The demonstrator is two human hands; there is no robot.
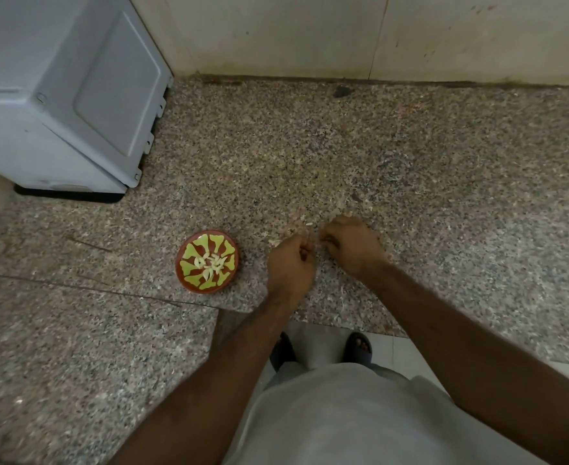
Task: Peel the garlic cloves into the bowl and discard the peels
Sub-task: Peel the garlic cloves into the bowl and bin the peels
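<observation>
Speckled granite counter (444, 169) is carrying everything listed. Left hand (290, 266) and right hand (352, 246) are working close together, fingers curled and pinching something small between them; whether it is a garlic clove cannot be told. Just left of the left hand, a red-and-green bowl (184, 273) is holding peeled garlic cloves (211, 265). Farther off, beyond the bowl, a grey appliance (61, 95) is standing.

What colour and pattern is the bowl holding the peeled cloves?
The bowl is reddish-brown with yellow-green petal-like shapes radiating inside; head view.
</observation>
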